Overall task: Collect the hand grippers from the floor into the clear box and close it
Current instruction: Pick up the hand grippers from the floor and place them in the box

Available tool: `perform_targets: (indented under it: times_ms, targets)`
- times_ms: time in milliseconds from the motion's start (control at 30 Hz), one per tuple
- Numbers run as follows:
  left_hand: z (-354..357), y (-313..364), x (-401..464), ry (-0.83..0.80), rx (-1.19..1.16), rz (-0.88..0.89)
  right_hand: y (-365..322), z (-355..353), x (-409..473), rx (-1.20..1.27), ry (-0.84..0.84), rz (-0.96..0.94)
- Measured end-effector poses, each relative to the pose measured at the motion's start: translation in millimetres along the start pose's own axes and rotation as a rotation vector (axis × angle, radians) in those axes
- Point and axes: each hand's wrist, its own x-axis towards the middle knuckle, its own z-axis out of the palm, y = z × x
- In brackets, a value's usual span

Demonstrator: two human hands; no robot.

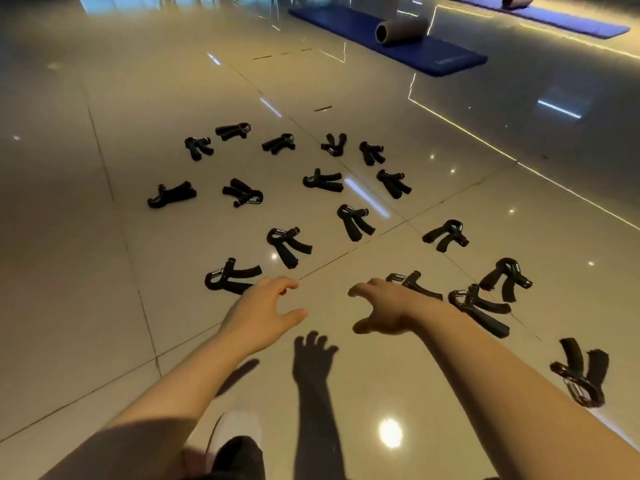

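Observation:
Several black hand grippers lie scattered over the glossy tiled floor (104, 237). My left hand (263, 310) hovers above the floor with relaxed, slightly curved fingers and holds nothing; the nearest hand gripper (230, 277) lies just beyond its knuckles to the left. My right hand (384, 306) is spread, also holding nothing, and partly covers another hand gripper (414, 284). Further hand grippers lie to its right (479, 311) and near the right edge (581, 375). No clear box is in view.
A blue exercise mat (433, 53) with a grey foam roller (401, 29) lies at the far right; a second blue mat (554, 15) sits behind it. My white shoe (235, 431) shows at the bottom centre. Both hands cast shadows on the tiles.

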Motion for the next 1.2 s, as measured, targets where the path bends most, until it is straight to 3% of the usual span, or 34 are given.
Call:
perform_targets:
  times_ms: [200,333,467,567,700,933,1200]
  targets:
    - [41.7,-98.9,40.1,-0.039,0.211,-0.192,2.6,48.6,82.8,-0.294,-0.058,-0.108]
    - [57.1,-156.3,88.6,-0.024,0.383,-0.265,7.1,80.2,159.0,-0.203,-0.002,-0.137]
    - [72.1,-204.4,135.1,-0.061,0.514,-0.244,-3.7,103.4,241.8,-0.160,0.123,-0.135]
    - [84.3,-228.0,145.4,-0.230,0.650,-0.184,-15.4,103.4,302.4,-0.183,0.218,-0.163]
    - [91.2,-235.2,141.7,-0.271,0.678,-0.177,-30.2,103.2,348.0,-0.209,0.208,-0.197]
    - [92.7,-225.7,137.5,-0.225,0.669,-0.167,-22.5,125.9,319.2,-0.267,0.264,-0.212]
    - [142.2,-208.0,94.8,-0.149,0.529,0.044,56.6,179.9,200.9,-0.331,0.178,-0.322]
